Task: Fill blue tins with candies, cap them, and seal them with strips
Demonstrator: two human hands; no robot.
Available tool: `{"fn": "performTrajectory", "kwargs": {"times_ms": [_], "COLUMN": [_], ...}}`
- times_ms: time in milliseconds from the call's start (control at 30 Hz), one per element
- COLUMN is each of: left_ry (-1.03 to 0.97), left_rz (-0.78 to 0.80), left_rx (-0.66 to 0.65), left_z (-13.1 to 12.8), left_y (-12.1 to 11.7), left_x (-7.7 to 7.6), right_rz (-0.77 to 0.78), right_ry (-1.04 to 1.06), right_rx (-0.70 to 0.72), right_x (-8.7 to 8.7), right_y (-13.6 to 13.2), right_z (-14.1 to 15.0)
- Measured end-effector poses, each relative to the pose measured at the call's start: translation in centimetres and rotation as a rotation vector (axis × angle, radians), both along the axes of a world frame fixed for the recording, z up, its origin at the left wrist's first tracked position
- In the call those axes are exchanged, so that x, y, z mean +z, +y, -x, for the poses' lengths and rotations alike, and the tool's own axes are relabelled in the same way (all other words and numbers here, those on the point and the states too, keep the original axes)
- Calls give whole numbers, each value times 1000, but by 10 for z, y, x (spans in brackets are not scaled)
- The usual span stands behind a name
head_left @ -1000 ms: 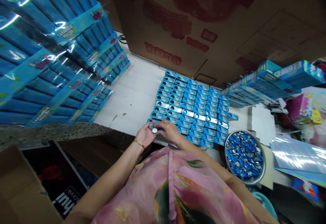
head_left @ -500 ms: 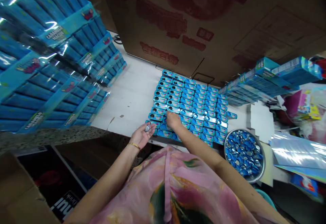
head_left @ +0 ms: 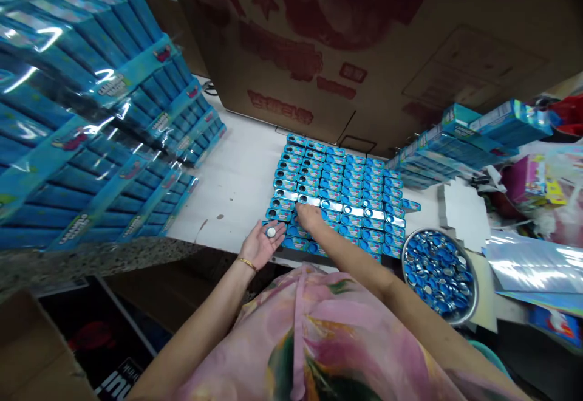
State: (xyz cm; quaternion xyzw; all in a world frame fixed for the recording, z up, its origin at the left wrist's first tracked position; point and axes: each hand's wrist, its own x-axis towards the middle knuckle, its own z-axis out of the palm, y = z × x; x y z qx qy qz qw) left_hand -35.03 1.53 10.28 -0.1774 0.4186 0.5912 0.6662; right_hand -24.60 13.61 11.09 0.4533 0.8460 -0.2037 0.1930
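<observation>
My left hand lies palm up at the near edge of the tin block, with a small round silver disc resting on its fingers. My right hand reaches across the near rows, its fingertips down on the tins. Whether those fingers grip a tin is hidden. The tins form a dense grid of blue rectangular tins on a white table top. Several have round dark openings or shiny silver faces.
A round metal bowl of blue and silver caps sits to the right. Shrink-wrapped stacks of blue boxes fill the left, with more at right. A large printed cardboard box looms behind the tins.
My hands have parted since the earliest frame, when they met around the silver disc. My right hand moved forward onto the tins. The disc stays on my left hand.
</observation>
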Motion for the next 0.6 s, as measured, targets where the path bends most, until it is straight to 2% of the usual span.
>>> {"fn": "performTrajectory", "kwargs": {"times_ms": [67,167,267,367,467,600], "left_ry": [-22,-72,-54,83,176,210], "left_rz": [-33,-145,-127,19,57,63], "left_rx": [-8,-48,-116,-148,-110,-75], "left_z": [-3,-8,-9,-4,2,6], "left_y": [4,8,10,7,2,-5], "left_x": [4,8,7,4,1,0], "right_rz": [-18,39,107,91,9,-21], "right_ry": [198,500,585,511,306,100], "right_rx": [58,152,115,-51,-204,-163], "right_x": [3,-1,-8,-13,-15,-22], "right_y": [-16,-36,-37,-17,9,35], "right_z": [-6,-10,-14,-20,-18,-1]}}
